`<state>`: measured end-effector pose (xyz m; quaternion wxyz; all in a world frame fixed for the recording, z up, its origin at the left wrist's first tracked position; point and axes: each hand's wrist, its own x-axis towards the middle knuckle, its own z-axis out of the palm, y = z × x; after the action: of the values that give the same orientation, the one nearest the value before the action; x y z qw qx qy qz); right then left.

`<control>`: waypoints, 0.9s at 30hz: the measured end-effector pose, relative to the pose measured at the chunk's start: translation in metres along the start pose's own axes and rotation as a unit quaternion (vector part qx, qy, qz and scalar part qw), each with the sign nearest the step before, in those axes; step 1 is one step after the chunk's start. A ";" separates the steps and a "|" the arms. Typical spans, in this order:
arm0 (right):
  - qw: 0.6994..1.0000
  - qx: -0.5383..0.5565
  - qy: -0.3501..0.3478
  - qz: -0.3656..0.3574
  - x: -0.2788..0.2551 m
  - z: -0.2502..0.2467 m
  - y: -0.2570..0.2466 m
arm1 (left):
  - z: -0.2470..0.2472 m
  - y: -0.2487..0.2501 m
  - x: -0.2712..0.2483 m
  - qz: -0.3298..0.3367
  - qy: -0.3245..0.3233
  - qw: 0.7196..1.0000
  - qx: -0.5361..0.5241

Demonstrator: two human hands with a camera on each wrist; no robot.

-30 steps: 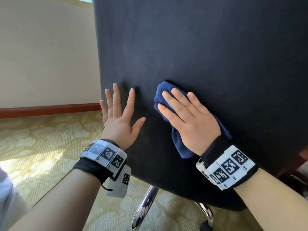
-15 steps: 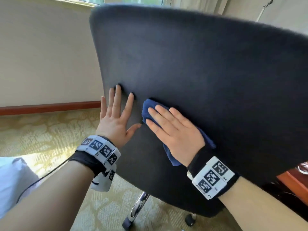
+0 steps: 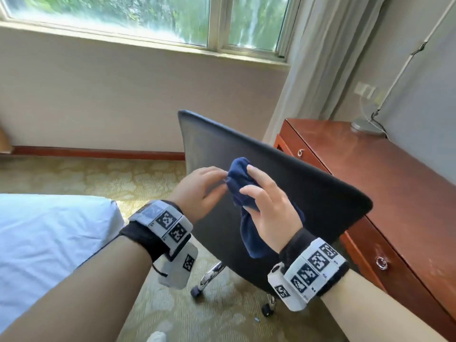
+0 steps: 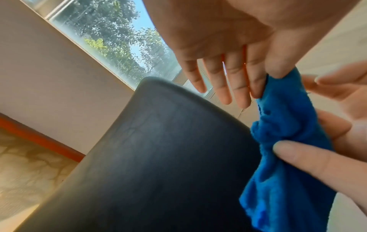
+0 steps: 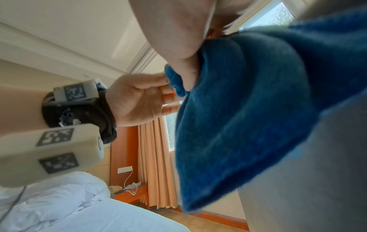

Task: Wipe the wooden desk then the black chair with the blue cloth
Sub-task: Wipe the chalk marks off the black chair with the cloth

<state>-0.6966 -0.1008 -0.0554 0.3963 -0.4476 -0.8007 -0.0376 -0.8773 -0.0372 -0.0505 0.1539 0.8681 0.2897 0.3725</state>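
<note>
The blue cloth [image 3: 243,191] hangs bunched in the air in front of the black chair's backrest [image 3: 308,188], clear of it. My left hand [image 3: 202,188] pinches the cloth's top edge between thumb and forefinger, its other fingers straight. My right hand [image 3: 271,208] grips the cloth's middle, and the loose end dangles below that wrist. The left wrist view shows the cloth [image 4: 288,141] beside the backrest [image 4: 158,157], with my right thumb [image 4: 307,158] pressed on it. In the right wrist view the cloth [image 5: 248,109] fills the centre. The wooden desk [image 3: 394,174] stands right of the chair.
A bed with white sheets [image 3: 49,243] lies at the left. The chair's chrome legs and castors [image 3: 209,277] stand on patterned carpet. On the desk's far end sits a lamp base [image 3: 365,125]. Window, wall and grey curtain [image 3: 308,70] are behind.
Both hands have come off the chair back. The right hand lifted the cloth away and now grips it bunched. The left hand went from flat on the backrest to pinching the cloth. The view pulled back.
</note>
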 end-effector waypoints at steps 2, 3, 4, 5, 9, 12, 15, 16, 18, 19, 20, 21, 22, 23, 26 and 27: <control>1.000 0.009 0.010 -0.016 -0.014 -0.031 -0.015 | -0.010 0.050 -0.008 -0.038 0.013 0.999 -0.017; 1.000 0.007 0.009 -0.015 -0.019 -0.048 -0.023 | -0.014 0.074 -0.010 -0.061 0.014 0.998 -0.021; 1.000 0.007 0.012 -0.008 -0.021 -0.065 -0.033 | -0.019 0.097 -0.011 -0.076 0.007 0.997 -0.018; 1.000 0.019 0.021 -0.007 -0.024 -0.082 -0.041 | -0.023 0.118 -0.009 -0.087 -0.002 0.996 -0.007; 0.998 0.044 0.036 -0.024 -0.028 -0.137 -0.069 | -0.040 0.185 0.007 -0.085 0.011 0.996 0.030; 0.997 0.063 0.004 0.032 -0.044 -0.171 -0.090 | -0.051 0.216 0.011 -0.057 -0.013 0.998 0.030; 0.984 0.090 -0.013 0.151 -0.068 -0.201 -0.106 | -0.054 0.235 0.008 0.007 -0.047 0.998 0.029; 0.974 0.107 -0.027 0.196 -0.075 -0.209 -0.111 | -0.053 0.241 0.006 0.025 -0.060 0.998 0.027; 0.953 0.147 -0.050 0.259 -0.087 -0.222 -0.121 | -0.051 0.254 0.001 0.044 -0.077 0.996 0.022; 0.950 0.143 -0.054 0.272 -0.092 -0.227 -0.127 | -0.050 0.260 -0.002 0.049 -0.081 0.995 0.019; 0.952 0.120 -0.049 0.278 -0.097 -0.233 -0.135 | -0.048 0.266 -0.004 0.054 -0.087 0.995 0.013; 0.956 0.086 -0.033 0.278 -0.101 -0.239 -0.143 | -0.046 0.272 -0.007 0.057 -0.095 0.994 0.007; 0.958 0.056 -0.013 0.280 -0.105 -0.245 -0.149 | -0.043 0.277 -0.009 0.053 -0.106 0.993 0.003; 0.957 0.040 0.004 0.287 -0.110 -0.252 -0.154 | -0.040 0.283 -0.011 0.036 -0.117 0.993 -0.001; 0.950 0.007 0.026 0.310 -0.127 -0.275 -0.162 | -0.024 0.301 -0.017 -0.027 -0.136 0.990 -0.035; 0.949 -0.007 0.027 0.315 -0.132 -0.284 -0.163 | -0.017 0.308 -0.018 -0.040 -0.146 0.988 -0.040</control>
<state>-0.6103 -0.4067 0.0987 0.4062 -0.6786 -0.6078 0.0718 -0.7802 -0.2898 0.0997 0.2439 0.8940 0.2834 0.2469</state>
